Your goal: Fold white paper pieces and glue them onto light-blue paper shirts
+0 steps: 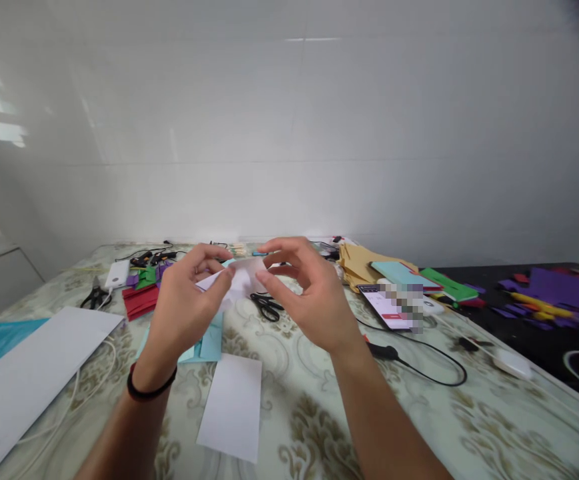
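Evidently, a bent white paper piece (242, 279) is held above the pale floral tabletop (292, 373), between the spaced left hand (187, 303) and right hand (314, 303), pinched by the left, touched by the right; shaping seems partly done; towards the near edge, a flat white paper rectangle (232, 407) is seen unfolded.

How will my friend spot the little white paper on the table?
On the flowery cloth, look between the left arm and the right arm. The little white paper lies flat there, just nearer than the blue paper. It's much smaller than the white sheet at far left, and no hand holds it.
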### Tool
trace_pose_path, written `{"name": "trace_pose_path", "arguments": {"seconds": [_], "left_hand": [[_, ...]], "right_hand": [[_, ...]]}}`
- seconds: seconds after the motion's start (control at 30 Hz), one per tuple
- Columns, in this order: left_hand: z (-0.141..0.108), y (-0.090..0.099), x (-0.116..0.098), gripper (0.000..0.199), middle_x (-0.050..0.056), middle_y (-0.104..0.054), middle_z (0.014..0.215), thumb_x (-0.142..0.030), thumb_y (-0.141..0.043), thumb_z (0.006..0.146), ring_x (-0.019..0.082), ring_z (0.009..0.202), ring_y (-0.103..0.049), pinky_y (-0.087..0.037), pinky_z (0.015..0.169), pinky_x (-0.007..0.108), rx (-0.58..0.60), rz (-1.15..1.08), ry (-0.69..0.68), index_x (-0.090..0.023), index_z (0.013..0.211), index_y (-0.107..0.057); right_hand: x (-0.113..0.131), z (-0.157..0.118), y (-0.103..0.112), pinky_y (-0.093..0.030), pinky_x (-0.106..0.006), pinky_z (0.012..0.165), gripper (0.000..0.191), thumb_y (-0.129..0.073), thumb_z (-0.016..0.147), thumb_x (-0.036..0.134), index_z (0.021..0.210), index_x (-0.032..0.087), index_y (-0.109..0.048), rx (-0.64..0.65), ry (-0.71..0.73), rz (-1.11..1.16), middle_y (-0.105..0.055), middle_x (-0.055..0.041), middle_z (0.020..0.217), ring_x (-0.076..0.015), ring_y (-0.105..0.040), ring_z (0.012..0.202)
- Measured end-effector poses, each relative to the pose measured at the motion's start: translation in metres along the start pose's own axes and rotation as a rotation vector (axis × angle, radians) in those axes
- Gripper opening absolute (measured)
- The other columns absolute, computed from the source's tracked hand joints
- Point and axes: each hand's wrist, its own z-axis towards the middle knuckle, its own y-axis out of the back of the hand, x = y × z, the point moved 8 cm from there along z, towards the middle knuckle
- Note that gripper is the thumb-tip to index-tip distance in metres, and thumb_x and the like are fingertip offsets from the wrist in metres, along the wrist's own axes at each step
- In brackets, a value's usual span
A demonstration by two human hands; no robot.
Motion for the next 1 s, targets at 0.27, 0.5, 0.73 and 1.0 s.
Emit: {"name": "trace_pose_path", "arguments": {"seconds": [0.27, 0.5, 0.73, 1.0], "left_hand": [[0.001, 0.006, -0.001, 0.014, -0.002, -0.071, 0.073, -0.027, -0.069, 0.090, 0.017, 0.073, -0.070, -0.054, 0.059, 0.023, -0.040, 0.052, -0.022, -0.021, 0.103, -0.070], [-0.002, 0.001, 0.001, 0.019, 0.001, -0.074, 0.081, -0.033, -0.072, 0.092, 0.020, 0.082, -0.073, -0.054, 0.055, 0.022, 0.001, 0.030, -0.041, -0.022, 0.107, -0.071], [-0.003, -0.004, -0.003, 0.017, 0.002, -0.077, 0.083, -0.028, -0.073, 0.091, 0.019, 0.084, -0.076, -0.055, 0.062, 0.021, 0.045, -0.017, -0.031, -0.022, 0.107, -0.071], [-0.001, -0.008, 0.007, 0.026, 0.002, -0.074, 0.086, -0.028, -0.070, 0.093, 0.017, 0.070, -0.073, -0.053, 0.055, 0.022, 0.107, -0.158, 0.028, -0.025, 0.117, -0.062]], "right_hand": [[0.008, -0.001, -0.016, -0.059, -0.040, 0.093, 0.025, -0.071, 0.096, 0.017, 0.118, 0.029, -0.068, 0.208, 0.156, -0.286, -0.073, -0.0048, 0.122, -0.0235, -0.070, 0.110], [0.000, -0.001, -0.020, -0.057, -0.035, 0.086, 0.024, -0.075, 0.090, 0.010, 0.106, 0.026, -0.069, 0.239, 0.040, -0.298, -0.077, -0.0020, 0.112, -0.0222, -0.073, 0.100], [0.001, -0.001, -0.019, -0.048, -0.029, 0.070, 0.024, -0.074, 0.087, 0.003, 0.085, 0.022, -0.059, 0.237, 0.033, -0.363, -0.069, -0.0009, 0.090, -0.0181, -0.065, 0.079], [0.003, -0.001, -0.018, -0.050, -0.030, 0.071, 0.021, -0.063, 0.093, 0.004, 0.091, 0.023, -0.071, 0.236, 0.078, -0.260, -0.074, -0.0026, 0.094, -0.0186, -0.069, 0.085]]}}
